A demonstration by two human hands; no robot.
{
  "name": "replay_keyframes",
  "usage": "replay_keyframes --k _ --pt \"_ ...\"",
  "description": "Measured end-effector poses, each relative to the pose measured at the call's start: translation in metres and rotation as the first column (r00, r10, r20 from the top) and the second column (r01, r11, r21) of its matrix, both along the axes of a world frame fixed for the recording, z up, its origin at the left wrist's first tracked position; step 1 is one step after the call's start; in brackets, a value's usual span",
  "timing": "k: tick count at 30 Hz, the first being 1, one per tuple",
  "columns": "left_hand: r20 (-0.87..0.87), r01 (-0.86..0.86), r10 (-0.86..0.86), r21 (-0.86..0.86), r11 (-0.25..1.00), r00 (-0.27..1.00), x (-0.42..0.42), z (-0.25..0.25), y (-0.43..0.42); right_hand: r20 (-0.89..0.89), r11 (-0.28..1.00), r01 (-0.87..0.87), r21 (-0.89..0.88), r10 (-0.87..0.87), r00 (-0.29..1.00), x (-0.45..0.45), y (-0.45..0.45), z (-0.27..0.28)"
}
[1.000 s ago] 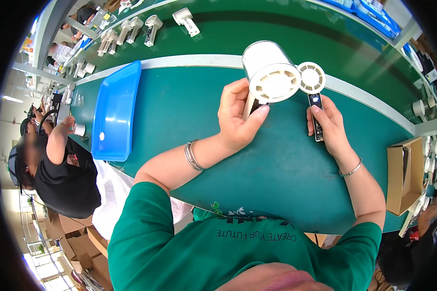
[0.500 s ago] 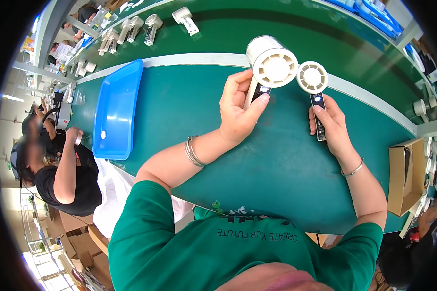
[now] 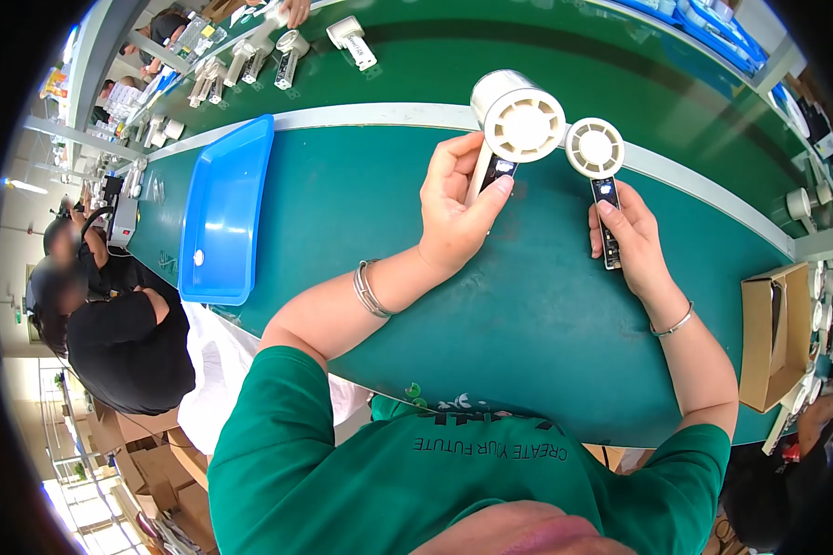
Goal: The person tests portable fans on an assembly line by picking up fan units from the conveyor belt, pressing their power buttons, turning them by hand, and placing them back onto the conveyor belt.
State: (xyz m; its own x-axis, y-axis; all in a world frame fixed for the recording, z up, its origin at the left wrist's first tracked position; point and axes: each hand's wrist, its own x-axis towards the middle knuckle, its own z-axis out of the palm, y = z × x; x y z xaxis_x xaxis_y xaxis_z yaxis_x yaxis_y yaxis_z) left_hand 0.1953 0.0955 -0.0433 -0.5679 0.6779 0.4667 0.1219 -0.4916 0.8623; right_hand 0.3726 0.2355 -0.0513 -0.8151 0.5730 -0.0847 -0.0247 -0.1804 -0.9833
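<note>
My left hand (image 3: pixel 458 199) is closed around the handle of a white handheld fan (image 3: pixel 518 111), with the thumb on its dark front panel. The fan's round slotted end faces me. My right hand (image 3: pixel 631 236) grips the dark, open-looking handle of a second handheld fan (image 3: pixel 595 148), its thumb on the front. Both fans are held up side by side above the green work table (image 3: pixel 546 305), the round ends close together. Part of each handle is hidden by fingers.
A blue tray (image 3: pixel 222 217) with a small white piece in it lies at left. An open cardboard box (image 3: pixel 773 338) stands at right. Several similar fans (image 3: pixel 292 57) lie beyond the pale rail (image 3: pixel 370 113). A co-worker (image 3: pixel 125 347) sits at left.
My hands and the two fans have barely moved. Another person's hand has appeared at the far fans. The co-worker at left has lowered the raised arm and leans forward.
</note>
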Motion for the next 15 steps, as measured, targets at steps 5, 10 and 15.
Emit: replay_keyframes --k 5,10,15 --pt "0.003 0.005 -0.005 -0.020 1.000 1.000 -0.0010 -0.0022 0.0011 -0.003 1.000 0.006 -0.010 -0.006 1.000 0.0002 -0.0005 0.0008" --pt "0.009 -0.002 0.002 -0.030 1.000 1.000 -0.0012 -0.0010 0.0007 -0.003 1.000 -0.002 0.000 0.002 1.000 0.0003 -0.0004 0.0011" --pt "0.012 0.000 0.001 -0.030 1.000 1.000 -0.0019 -0.0022 0.0008 -0.010 1.000 -0.002 -0.004 0.002 1.000 0.0005 0.0001 0.0004"
